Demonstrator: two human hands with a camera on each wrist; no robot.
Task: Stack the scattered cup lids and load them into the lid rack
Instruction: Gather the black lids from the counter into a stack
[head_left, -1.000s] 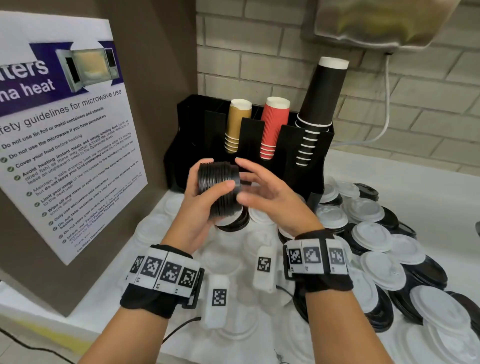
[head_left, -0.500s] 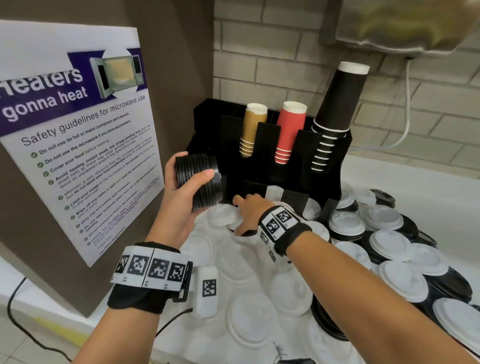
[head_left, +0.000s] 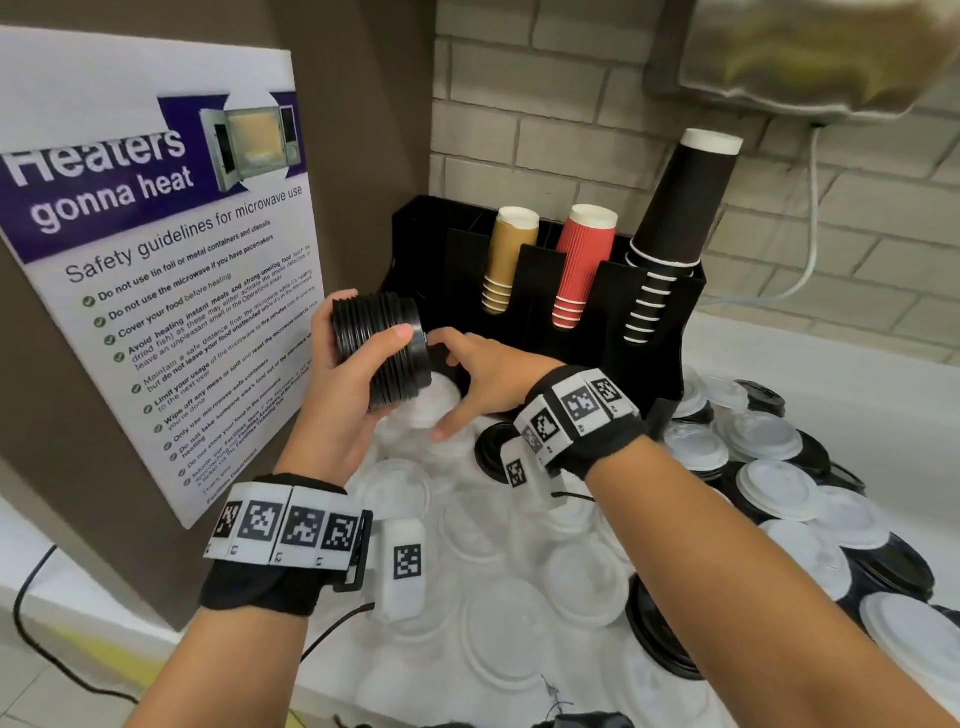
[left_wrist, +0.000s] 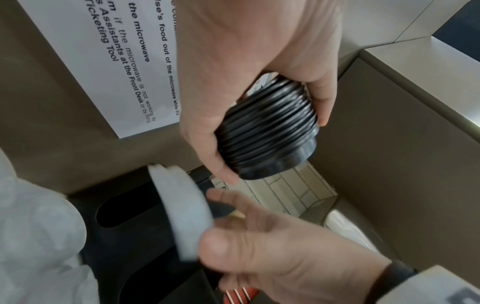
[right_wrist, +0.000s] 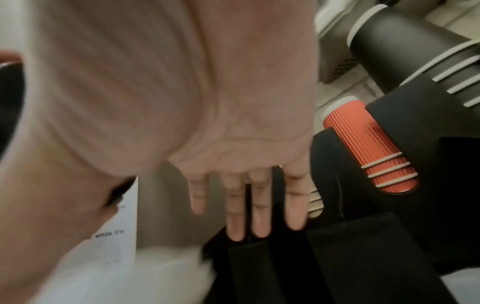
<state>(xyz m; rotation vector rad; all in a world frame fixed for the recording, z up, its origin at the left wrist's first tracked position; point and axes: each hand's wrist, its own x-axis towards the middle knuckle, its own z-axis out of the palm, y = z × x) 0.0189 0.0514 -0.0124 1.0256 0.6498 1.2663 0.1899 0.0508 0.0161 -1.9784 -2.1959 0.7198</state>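
A stack of several black lids (head_left: 382, 343) lies on its side in my left hand (head_left: 374, 353), thumb across the front and fingers behind; the left wrist view shows the same stack (left_wrist: 270, 131) in that grip. It hovers at the left front corner of the black rack (head_left: 670, 332). Just below it, my right hand (head_left: 462, 384) reaches in with straight fingers (right_wrist: 259, 216). A white lid (head_left: 434, 400) stands tilted against its palm and thumb, blurred in the left wrist view (left_wrist: 182, 216). I cannot tell whether the thumb pinches it.
Tan cups (head_left: 506, 260), red cups (head_left: 579, 265) and tall black cups (head_left: 675, 208) fill the rack's upper slots. Loose white lids (head_left: 779, 488) and black lids (head_left: 665, 639) cover the counter. A brown panel with a poster (head_left: 156, 260) stands close on the left.
My right hand let go of the black stack, dropped to the lids before the rack, then slid left under the stack. My left hand carried the stack left, toward the rack's corner.
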